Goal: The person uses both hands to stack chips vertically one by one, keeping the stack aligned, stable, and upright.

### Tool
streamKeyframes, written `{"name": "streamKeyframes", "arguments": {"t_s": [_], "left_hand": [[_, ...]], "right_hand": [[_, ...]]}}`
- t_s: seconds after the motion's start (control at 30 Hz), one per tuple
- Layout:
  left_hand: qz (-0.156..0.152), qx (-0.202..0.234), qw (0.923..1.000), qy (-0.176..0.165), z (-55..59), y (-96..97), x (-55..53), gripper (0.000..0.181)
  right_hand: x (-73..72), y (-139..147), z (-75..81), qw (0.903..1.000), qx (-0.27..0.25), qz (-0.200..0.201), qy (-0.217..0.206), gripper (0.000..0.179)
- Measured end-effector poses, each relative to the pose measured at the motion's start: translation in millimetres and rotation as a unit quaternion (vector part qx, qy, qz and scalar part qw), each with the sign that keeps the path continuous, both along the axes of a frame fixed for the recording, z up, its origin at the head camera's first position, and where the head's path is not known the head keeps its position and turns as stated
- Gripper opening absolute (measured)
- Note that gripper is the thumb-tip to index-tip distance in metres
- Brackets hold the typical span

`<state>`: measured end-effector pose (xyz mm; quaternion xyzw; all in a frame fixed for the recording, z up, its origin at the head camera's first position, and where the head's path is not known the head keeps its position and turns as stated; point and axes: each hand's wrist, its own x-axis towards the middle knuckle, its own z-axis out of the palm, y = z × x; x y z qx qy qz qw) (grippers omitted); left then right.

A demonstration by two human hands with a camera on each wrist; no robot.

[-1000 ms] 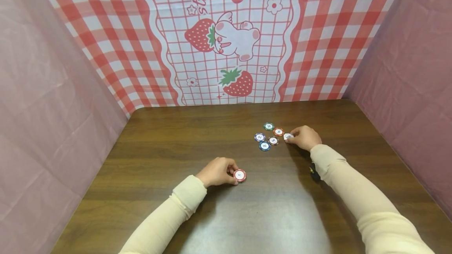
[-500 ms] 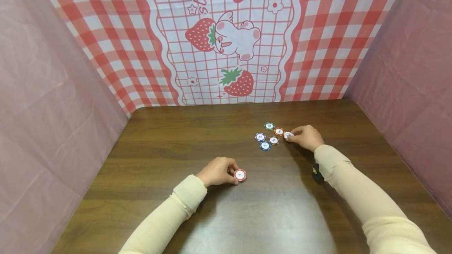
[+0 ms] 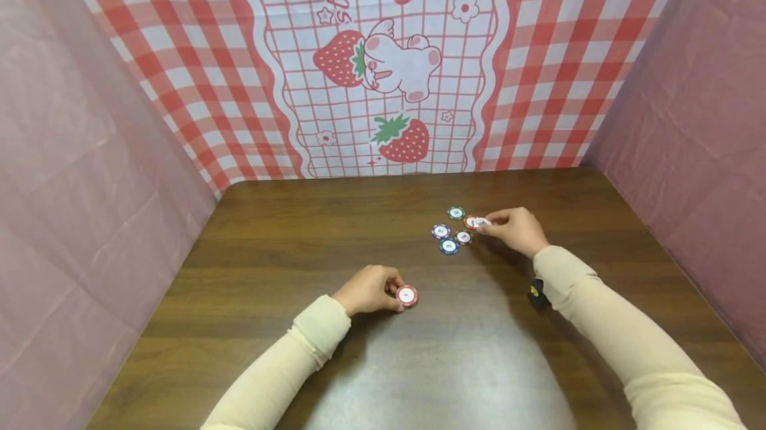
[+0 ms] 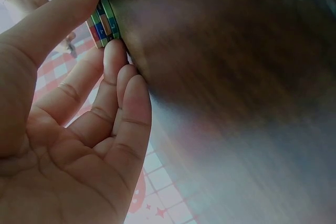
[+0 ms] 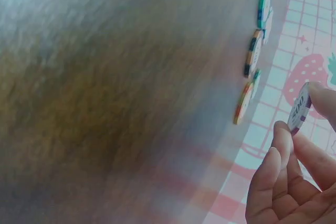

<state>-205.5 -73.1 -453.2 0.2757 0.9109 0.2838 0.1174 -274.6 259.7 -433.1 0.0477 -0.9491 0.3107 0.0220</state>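
Note:
My left hand holds a short stack of poker chips at the table's middle. A red chip marked 5 is on top; coloured edges of the stack show between thumb and fingers in the left wrist view. My right hand pinches a single white poker chip with purple edge marks and 500 on its face. In the head view it overlaps the right side of an orange-red chip. Around that lie a green chip, a blue-purple chip, a blue chip and a brown chip.
The brown wooden table runs back to a red-and-white checked cloth with strawberries. Pink cloth walls stand at both sides. A small black object sits under the right wrist.
My right hand has lifted the white chip from beside the loose chips and moved it left over the orange-red one. My left hand and its stack have stayed in place.

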Motion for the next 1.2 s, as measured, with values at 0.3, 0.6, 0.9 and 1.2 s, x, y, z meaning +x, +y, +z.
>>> {"name": "streamKeyframes", "arguments": {"t_s": [0.3, 0.6, 0.9, 1.2], "left_hand": [[-0.005, 0.004, 1.0, 0.003, -0.2, -0.4, -0.5, 0.029], [0.0, 0.002, 1.0, -0.002, 0.0, 0.1, 0.6, 0.029], [-0.005, 0.011, 0.9999, 0.002, 0.3, 0.2, 0.2, 0.028], [-0.007, 0.011, 0.9999, 0.005, 0.7, 0.1, 0.3, 0.027]], "right_hand": [[7.5, -13, 4.8, 0.9988, -0.037, 0.018, 0.025, 0.042], [20.9, -32, 7.4, 0.9952, -0.06, 0.056, 0.053, 0.036], [36.5, -52, 8.1, 0.9903, -0.062, 0.108, 0.062, 0.026], [51.5, -72, 5.8, 0.9854, -0.066, 0.144, 0.062, 0.027]]}}
